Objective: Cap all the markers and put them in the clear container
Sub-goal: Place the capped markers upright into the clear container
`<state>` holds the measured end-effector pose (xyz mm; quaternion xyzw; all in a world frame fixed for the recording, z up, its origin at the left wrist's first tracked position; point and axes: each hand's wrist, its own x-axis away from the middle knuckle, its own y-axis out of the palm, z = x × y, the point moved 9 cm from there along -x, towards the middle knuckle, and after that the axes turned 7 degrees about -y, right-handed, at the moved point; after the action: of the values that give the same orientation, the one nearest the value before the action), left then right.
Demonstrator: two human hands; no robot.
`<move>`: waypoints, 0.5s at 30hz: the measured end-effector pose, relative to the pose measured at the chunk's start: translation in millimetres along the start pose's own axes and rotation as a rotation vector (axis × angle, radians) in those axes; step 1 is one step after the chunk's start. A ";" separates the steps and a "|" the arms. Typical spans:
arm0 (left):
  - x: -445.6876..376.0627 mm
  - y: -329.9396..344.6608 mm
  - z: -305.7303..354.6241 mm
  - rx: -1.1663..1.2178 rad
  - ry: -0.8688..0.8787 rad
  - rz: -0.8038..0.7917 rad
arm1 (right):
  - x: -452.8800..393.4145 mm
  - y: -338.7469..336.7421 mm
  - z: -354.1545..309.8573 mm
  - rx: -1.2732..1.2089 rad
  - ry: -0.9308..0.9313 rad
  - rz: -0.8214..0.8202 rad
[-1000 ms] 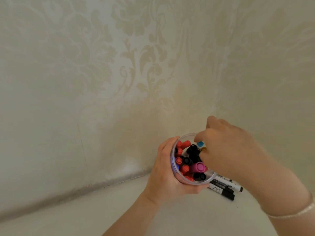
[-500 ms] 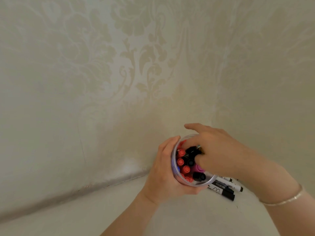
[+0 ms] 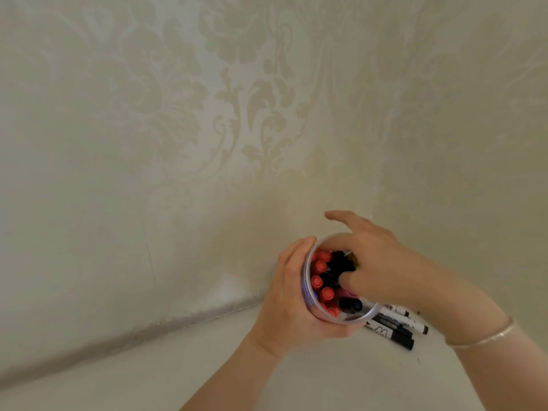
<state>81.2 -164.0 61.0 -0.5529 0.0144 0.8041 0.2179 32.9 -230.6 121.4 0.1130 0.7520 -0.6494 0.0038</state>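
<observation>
Currently, your left hand (image 3: 292, 304) grips the container (image 3: 308, 304); your right hand (image 3: 382, 271), fingers loosely spread, presses markers (image 3: 321, 281) inside.

The right hand (image 3: 382, 262) hides the clear container (image 3: 307, 295)'s far rim and several markers (image 3: 321, 280).
</observation>
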 end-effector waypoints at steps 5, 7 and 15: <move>2.5 9.3 2.2 0.001 -0.001 -0.072 | 9.3 -3.2 1.2 0.142 0.005 0.031; 2.4 10.9 3.6 -0.070 0.041 -0.073 | 12.1 -0.3 4.0 0.203 0.049 0.056; -0.3 19.9 -9.4 0.022 -0.124 -0.203 | 17.6 -6.6 11.9 0.256 0.023 0.005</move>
<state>82.3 -184.5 53.3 -0.4982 -0.0464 0.8104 0.3048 12.8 -240.1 123.3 0.1221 0.6626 -0.7387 -0.0177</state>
